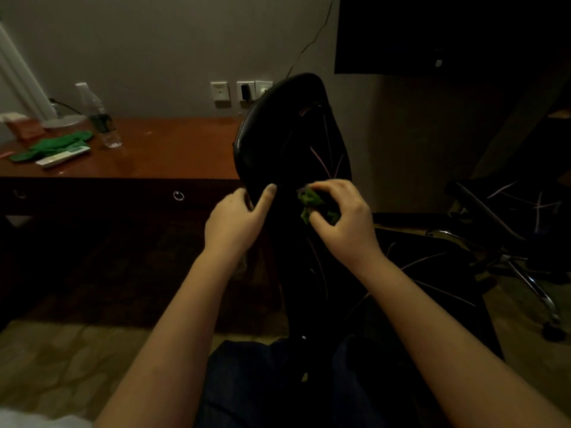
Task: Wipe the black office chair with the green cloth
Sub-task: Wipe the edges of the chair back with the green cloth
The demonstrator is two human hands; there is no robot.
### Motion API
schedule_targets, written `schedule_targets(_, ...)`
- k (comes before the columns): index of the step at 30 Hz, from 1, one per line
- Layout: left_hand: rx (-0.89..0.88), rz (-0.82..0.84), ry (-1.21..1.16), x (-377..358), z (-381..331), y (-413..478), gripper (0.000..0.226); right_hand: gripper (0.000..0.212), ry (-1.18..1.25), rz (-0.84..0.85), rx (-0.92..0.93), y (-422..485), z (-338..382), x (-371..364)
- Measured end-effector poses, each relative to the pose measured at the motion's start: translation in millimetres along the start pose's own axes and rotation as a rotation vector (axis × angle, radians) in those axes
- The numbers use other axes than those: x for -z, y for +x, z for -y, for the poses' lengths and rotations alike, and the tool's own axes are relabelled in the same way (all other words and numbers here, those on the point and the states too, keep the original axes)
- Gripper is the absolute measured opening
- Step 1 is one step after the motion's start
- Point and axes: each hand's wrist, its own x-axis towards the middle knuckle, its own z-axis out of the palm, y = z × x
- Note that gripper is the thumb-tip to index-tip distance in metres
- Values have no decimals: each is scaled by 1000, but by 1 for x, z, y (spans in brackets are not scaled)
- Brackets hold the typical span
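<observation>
Chair: black office chair, its backrest facing the person.
Left hand: grips the backrest's left edge, thumb laid across its front.
Right hand: fingers curled, pinching the bunched green cloth against the backrest's middle.

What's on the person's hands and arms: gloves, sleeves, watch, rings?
The left hand and right hand have no gloves or rings. The left forearm and right forearm run uncovered to the frame edge: no sleeves, watch or bands. Dim light may hide small marks.
</observation>
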Motion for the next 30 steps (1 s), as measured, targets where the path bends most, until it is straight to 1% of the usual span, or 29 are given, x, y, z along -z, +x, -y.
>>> schedule_targets(3, -13, -90, -62, -12, -4, -10, 54, 39, -16, 55, 27, 12, 14, -14)
schedule_targets(5, -32, -151, -91, -19, -7, -12, 51, 35, -41, 103, 18, 13, 20, -27)
schedule_targets(7, -41, -180, -138, -23, -7, -12, 49, 29, -75, 79, 25, 10, 21, -38)
schedule_targets(10, -75, -216, -171, -27, -3, -11, 47, 24, -80, -17, 74, 5, 17, -47)
schedule_targets(12, -88, -229, -176, -30, -1, -11, 47, 25, -93, -48, 116, -1, 10, -50)
schedule_targets(14, -82, -249, -189, -33, 2, -11, 48, 28, -120, -34, 131, -13, -1, -51)
schedule_targets(18, -83, -267, -246, -38, 2, -10, 47, 30, -146, -23, 98, -38, -23, -48)
schedule_targets(22, -83, -281, -286, -41, 2, -9, 48, 30, -132, 4, 16, -53, -40, -47)
schedule_targets(26, -91, -284, -271, -42, 2, -8, 49, 26, -142, 48, -56, -73, -56, -42)
schedule_targets(30, -68, -271, -260, -43, 0, -7, 55, 27, -149, 69, -117, -83, -63, -41)
